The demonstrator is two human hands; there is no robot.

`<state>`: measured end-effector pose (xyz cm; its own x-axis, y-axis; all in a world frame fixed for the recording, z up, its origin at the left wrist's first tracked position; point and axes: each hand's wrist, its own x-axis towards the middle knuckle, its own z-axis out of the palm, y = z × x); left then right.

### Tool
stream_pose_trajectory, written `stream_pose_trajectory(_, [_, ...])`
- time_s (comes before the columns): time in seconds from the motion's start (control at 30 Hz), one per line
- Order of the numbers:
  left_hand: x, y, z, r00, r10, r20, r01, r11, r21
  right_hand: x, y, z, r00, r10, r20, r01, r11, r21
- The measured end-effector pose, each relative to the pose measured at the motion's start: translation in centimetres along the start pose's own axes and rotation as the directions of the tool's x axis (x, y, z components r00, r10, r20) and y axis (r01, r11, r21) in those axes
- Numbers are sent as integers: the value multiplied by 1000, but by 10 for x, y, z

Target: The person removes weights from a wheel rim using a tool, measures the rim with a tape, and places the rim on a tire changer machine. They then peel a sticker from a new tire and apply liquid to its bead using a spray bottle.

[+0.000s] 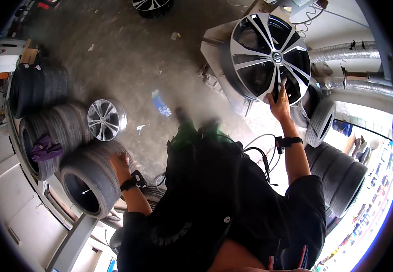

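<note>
A black and silver alloy wheel (260,58) rests on a grey machine at the upper right, its spoked face turned towards me. At the wheel's near edge, my right hand (279,105) is closed on the rim, with fingers reaching over the face beside a spoke. My left hand (120,164) hangs at the left with loosely bent fingers and nothing seen in it. Behind that hand lies a black tyre (79,192) on its side; whether they touch I cannot tell. A silver alloy wheel (103,119) stands farther off on the left.
Rows of tyres (53,127) line the left side, with a purple cloth (46,149) on one. More tyres (339,179) stand at the right. A blue packet (161,104) lies on the concrete floor (124,59). Another wheel (153,6) is at the top. Cables hang near my right side.
</note>
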<state>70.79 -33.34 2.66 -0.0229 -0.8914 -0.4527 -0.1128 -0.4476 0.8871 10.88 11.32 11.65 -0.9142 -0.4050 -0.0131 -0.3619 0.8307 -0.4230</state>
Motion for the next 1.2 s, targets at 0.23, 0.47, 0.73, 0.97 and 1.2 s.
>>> stream_pose_trajectory(0.23, [46, -35, -44, 977, -100, 189, 63, 979, 194, -1, -7, 15, 986, 168, -23, -169, 981, -95])
stream_pose_trajectory(0.47, [93, -19, -18, 855, -511, 88, 518, 836, -182, 0, -18, 29, 965, 244, -98, -257, 954, -152])
stream_pose_trajectory(0.73, [126, -18, 9, 827, -556, 81, 561, 823, -83, -3, -17, 26, 955, 287, -74, -295, 948, -122])
stream_pose_trajectory(0.97, [150, -5, 4, 779, -589, 215, 608, 793, -30, 8, -17, 38, 949, 310, -54, -313, 947, -72])
stream_pose_trajectory(1.2, [150, -8, 33, 823, -479, 304, 488, 871, 53, -5, -10, 33, 934, 346, -95, -355, 929, -106])
